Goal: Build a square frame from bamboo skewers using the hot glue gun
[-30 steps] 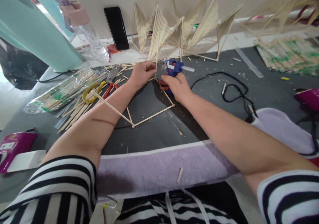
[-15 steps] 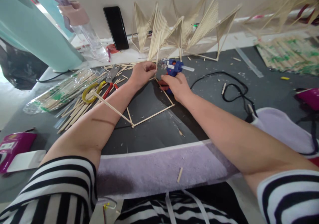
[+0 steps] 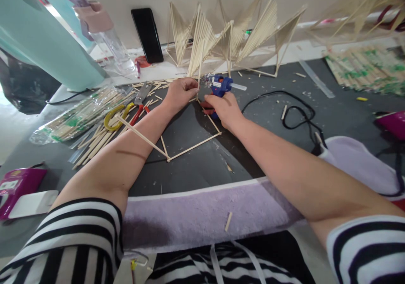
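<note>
My left hand (image 3: 183,93) pinches a thin upright wooden stick (image 3: 200,71) at the far corner of a stick frame (image 3: 194,146) lying on the dark table. Another stick (image 3: 142,136) rises at a slant from the frame's near left corner, across my forearm. My right hand (image 3: 226,109) is wrapped round a blue hot glue gun (image 3: 220,85), with a clear glue stick (image 3: 238,87) jutting from its back. The gun's nozzle is close to the corner by my left fingertips; whether it touches is hidden.
Left of my arm lie scissors (image 3: 109,121) with yellow handles, a utility knife (image 3: 144,93), red-handled pliers (image 3: 136,116) and bagged sticks (image 3: 85,111). Behind stand a phone (image 3: 147,35), a bottle (image 3: 107,39) and a pleated stick model (image 3: 202,35). A black cord (image 3: 278,92) trails right.
</note>
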`<control>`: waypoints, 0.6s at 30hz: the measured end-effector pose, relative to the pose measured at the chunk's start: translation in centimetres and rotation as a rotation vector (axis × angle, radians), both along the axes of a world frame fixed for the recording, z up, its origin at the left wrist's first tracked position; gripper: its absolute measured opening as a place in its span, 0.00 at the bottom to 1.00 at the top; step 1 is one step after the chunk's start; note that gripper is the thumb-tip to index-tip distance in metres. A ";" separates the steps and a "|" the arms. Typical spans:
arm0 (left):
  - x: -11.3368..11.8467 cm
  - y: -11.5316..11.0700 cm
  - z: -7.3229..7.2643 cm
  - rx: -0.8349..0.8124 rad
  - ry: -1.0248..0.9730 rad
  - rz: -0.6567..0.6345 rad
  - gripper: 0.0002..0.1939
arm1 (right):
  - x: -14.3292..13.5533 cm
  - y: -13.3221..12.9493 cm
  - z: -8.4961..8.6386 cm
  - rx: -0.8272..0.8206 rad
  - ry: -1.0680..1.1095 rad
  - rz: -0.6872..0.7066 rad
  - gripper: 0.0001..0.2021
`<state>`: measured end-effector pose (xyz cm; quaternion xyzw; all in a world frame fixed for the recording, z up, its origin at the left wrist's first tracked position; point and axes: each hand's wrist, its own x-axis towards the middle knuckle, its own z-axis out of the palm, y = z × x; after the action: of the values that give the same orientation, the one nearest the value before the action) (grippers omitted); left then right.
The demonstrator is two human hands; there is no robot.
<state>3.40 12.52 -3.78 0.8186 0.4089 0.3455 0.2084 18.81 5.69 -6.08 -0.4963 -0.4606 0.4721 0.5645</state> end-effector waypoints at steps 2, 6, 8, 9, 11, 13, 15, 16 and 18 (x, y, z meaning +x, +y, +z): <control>-0.1 0.1 -0.1 0.004 -0.030 -0.014 0.07 | 0.1 0.1 -0.2 0.003 -0.008 0.000 0.09; -0.1 0.5 -0.5 0.005 -0.082 -0.038 0.05 | 0.1 0.2 -0.2 0.009 -0.020 0.003 0.09; -0.1 0.7 -0.6 0.007 -0.096 -0.045 0.05 | 0.1 0.1 -0.1 0.004 -0.026 0.005 0.09; -0.1 0.7 -0.6 0.008 -0.100 -0.047 0.05 | 0.1 0.0 0.0 -0.001 -0.029 0.005 0.09; -0.1 0.8 -0.6 0.004 -0.107 -0.050 0.05 | 0.0 -0.2 0.2 -0.009 -0.035 0.004 0.09; -0.1 0.7 -0.6 -0.004 -0.107 -0.052 0.05 | 0.0 -0.3 0.3 -0.008 -0.039 0.005 0.09; -0.1 0.7 -0.6 -0.008 -0.104 -0.046 0.05 | 0.0 -0.4 0.4 -0.004 -0.044 0.009 0.09; -0.1 0.7 -0.6 -0.007 -0.102 -0.043 0.06 | 0.0 -0.4 0.5 -0.005 -0.049 0.009 0.09; -0.2 0.7 -0.6 -0.002 -0.098 -0.041 0.07 | 0.0 -0.4 0.5 -0.014 -0.060 0.007 0.09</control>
<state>3.23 13.24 -4.37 0.8088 0.3815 0.3803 0.2360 18.78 5.26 -5.58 -0.5127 -0.4755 0.4622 0.5454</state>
